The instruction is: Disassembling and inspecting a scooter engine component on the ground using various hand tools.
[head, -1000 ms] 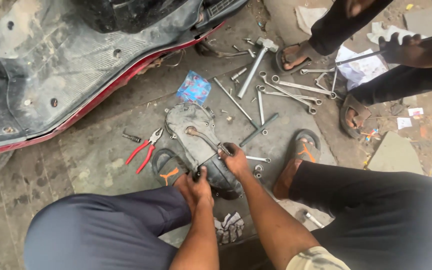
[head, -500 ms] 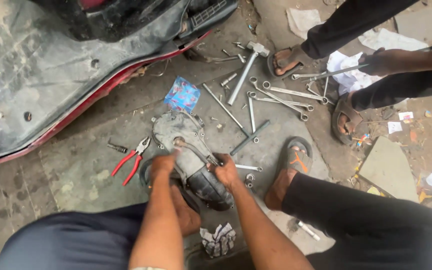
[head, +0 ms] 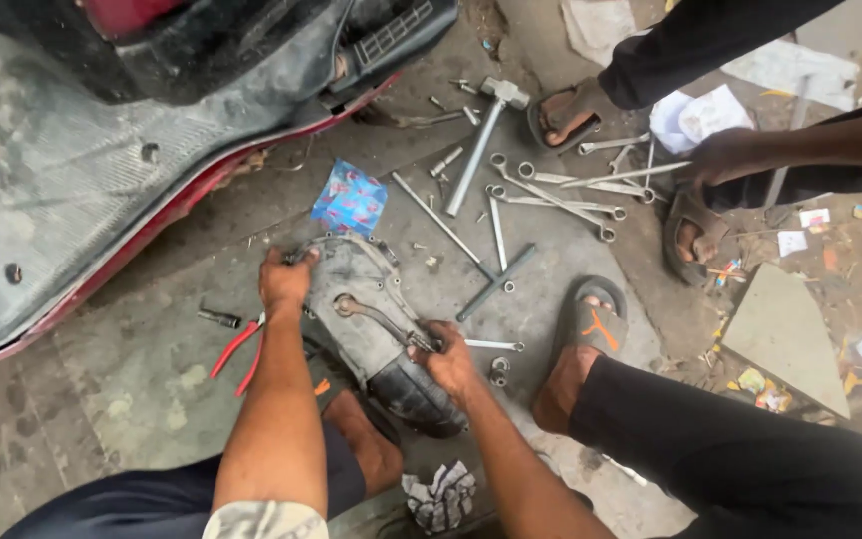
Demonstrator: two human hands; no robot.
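A grey metal engine cover (head: 351,284) with a small black tyre (head: 416,399) at its near end lies on the concrete between my feet. My left hand (head: 283,280) grips the cover's far left edge. My right hand (head: 448,357) is closed on the handle of a ring spanner (head: 376,317) whose ring end sits on a bolt on the cover. Red-handled pliers (head: 236,349) lie just left of my left forearm.
Several spanners (head: 551,190), a hammer (head: 481,140) and a T-handle wrench (head: 496,282) lie scattered beyond the cover, with a blue packet (head: 349,199). A red and black scooter body (head: 102,150) fills the upper left. Another person's hand (head: 725,158) and sandalled feet are at the upper right.
My left hand has moved from the near side of the cover up to its far left edge. The view has shifted closer, and my right hand stays on the spanner.
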